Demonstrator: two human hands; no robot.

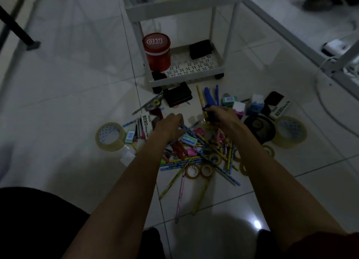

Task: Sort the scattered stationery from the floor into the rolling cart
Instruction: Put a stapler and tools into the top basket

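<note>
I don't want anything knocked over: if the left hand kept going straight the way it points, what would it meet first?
The left hand would probably meet the black case in front of the cart, after bare tile; depth is unclear.

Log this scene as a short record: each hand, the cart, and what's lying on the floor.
left hand: down in the pencil pile, grip unclear
right hand: grips a bundle of blue pens
cart: white, just beyond the pile
cart bottom shelf: red jar, black box
floor, left side: large tape roll, HERO stamp pad box
floor, right side: second large tape roll, second HERO box
near edge of pile: small tape rolls
</note>
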